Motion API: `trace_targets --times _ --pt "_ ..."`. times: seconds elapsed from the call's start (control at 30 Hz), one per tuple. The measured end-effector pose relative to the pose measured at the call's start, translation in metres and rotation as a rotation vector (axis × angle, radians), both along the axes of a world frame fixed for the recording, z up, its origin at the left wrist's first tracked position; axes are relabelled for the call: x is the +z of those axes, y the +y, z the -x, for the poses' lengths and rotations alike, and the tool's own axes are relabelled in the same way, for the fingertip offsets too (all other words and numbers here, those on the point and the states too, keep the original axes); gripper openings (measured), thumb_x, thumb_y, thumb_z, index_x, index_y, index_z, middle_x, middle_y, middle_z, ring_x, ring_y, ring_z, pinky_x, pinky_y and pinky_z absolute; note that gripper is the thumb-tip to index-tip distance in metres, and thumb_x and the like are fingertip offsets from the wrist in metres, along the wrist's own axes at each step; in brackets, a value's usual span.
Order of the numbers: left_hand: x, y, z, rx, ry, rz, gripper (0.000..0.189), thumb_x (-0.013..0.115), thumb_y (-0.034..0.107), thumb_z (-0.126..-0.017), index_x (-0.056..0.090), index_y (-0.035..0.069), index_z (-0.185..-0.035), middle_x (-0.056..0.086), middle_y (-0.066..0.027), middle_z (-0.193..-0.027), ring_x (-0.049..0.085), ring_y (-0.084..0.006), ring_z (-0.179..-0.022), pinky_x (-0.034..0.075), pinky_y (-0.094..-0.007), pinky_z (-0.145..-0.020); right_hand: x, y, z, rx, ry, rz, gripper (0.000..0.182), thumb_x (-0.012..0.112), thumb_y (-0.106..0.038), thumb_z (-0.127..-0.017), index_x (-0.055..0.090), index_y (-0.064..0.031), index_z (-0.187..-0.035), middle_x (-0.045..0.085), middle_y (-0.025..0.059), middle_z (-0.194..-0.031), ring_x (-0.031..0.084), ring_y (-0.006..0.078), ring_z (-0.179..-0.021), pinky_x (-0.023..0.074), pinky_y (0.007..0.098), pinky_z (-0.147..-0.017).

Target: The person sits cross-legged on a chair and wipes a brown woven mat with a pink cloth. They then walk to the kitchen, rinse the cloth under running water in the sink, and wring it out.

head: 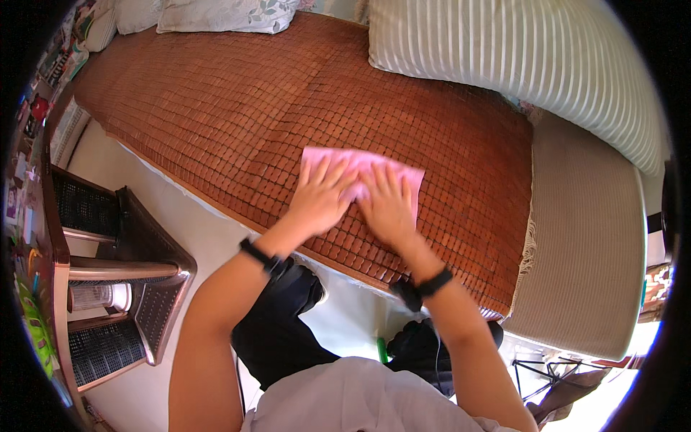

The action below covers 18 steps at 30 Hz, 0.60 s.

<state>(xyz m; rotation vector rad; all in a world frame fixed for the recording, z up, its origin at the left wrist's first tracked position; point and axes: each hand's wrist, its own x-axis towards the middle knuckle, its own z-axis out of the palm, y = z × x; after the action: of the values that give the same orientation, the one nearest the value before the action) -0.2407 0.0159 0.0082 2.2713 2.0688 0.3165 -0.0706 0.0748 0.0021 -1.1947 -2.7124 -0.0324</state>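
A pink cloth (pixel 356 155) lies spread on a reddish-brown seat mat of small linked tiles (pixel 237 113). My left hand (pixel 319 198) rests palm down on the cloth's left half, fingers spread. Beside it, my right hand (pixel 390 208) presses flat on the right half, its fingers also apart. The two hands nearly meet at the thumbs and hide the cloth's middle and lower edge. Neither hand has its fingers closed around anything. Each wrist wears a black strap, and both hands are slightly blurred.
A large striped cushion (pixel 507 48) leans at the back right, with pale floral pillows (pixel 221 13) at the back left. To the right is a beige ribbed cushion surface (pixel 583 237). A dark chair (pixel 162 308) stands at the left beside a cluttered desk (pixel 56 227).
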Motion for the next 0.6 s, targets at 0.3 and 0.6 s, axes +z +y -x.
trace_targets --times 0.3,0.6 --pt "0.024 0.070 -0.006 0.070 -0.026 0.285 0.053 0.015 0.044 -0.099 0.023 0.022 -0.147 0.013 -0.0056 -0.155 0.008 -0.0304 -0.142 0.002 -0.0502 -0.114 0.002 0.072 0.007 -0.039 -0.033 0.159 0.053 0.035 -0.044 -0.096 0.033 -0.0180 -0.141 0.026 0.0108 -0.150 0.023 0.0342 -0.138 0.0195 0.0551 -0.109" --pt "0.024 -0.141 0.047 -0.210 -0.094 0.047 0.055 0.054 0.029 -0.084 0.045 0.015 -0.136 0.032 -0.0138 -0.147 0.022 -0.0373 -0.137 0.013 -0.0551 -0.111 0.013 -0.147 0.008 0.162 0.064 0.206 0.068 0.063 -0.031 -0.081 0.035 -0.0161 -0.142 0.023 0.0181 -0.150 0.017 0.0393 -0.139 0.0135 0.0590 -0.109"
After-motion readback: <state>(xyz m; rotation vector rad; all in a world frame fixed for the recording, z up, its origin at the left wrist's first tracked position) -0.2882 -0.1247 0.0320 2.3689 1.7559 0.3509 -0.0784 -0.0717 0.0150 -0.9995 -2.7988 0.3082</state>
